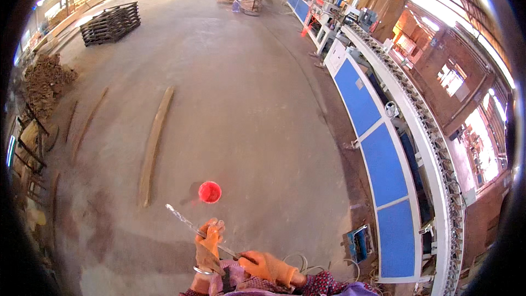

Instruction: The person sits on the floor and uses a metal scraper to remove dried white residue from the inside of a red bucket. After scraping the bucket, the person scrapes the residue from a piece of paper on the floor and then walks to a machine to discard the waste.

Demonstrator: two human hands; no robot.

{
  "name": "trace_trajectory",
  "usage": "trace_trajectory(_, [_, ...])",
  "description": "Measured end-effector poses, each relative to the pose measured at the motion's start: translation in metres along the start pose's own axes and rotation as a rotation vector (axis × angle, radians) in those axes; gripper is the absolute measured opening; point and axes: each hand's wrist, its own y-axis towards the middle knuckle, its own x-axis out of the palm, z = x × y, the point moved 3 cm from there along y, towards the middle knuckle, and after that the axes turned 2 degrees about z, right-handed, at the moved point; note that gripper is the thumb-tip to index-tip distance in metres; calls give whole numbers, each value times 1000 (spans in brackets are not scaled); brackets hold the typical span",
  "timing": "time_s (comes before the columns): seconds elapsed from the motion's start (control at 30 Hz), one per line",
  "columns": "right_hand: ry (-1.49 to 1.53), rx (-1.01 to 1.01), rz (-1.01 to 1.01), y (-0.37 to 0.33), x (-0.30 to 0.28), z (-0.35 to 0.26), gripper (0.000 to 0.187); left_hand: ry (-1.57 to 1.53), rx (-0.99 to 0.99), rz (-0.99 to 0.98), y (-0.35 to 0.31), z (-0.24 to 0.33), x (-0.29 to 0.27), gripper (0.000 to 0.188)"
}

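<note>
Both my hands wear orange gloves. A long thin rod, with a pale, rough-looking far end, slants up and to the left across the front of me. Around its middle, my left hand is closed. My right hand grips the rod's near end, close to my body. Just beyond the left hand, a small red bucket stands on the concrete floor, apart from the rod; what it holds is not clear. A bangle circles my left wrist.
On the right runs a long machine with blue panels and a chain-like track along its top. A blue box and thin cables lie beside its foot. Leftward are a wooden beam, a brown heap and a dark stack of slats.
</note>
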Motion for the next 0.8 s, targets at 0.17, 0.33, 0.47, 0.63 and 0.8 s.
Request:
trace_trajectory(0.17, [115,-4,107,48,-40,3,42,84,-100,-42,73,23,61,30])
trace_trajectory(0.33, [-72,-293,350,88,-118,-21,31,30,-129,-142,163,7,126,28])
trace_trajectory(0.47, [182,31,303,127,-204,-48,36,-21,-126,-88,230,11,194,29])
trace_trajectory(0.63, [114,127,98,193,-314,-57,47,-27,-133,-48,311,12,263,31])
trace_trajectory(0.8, [101,182,-14,240,-403,-109,52,67,-34,-101,385,38,319,33])
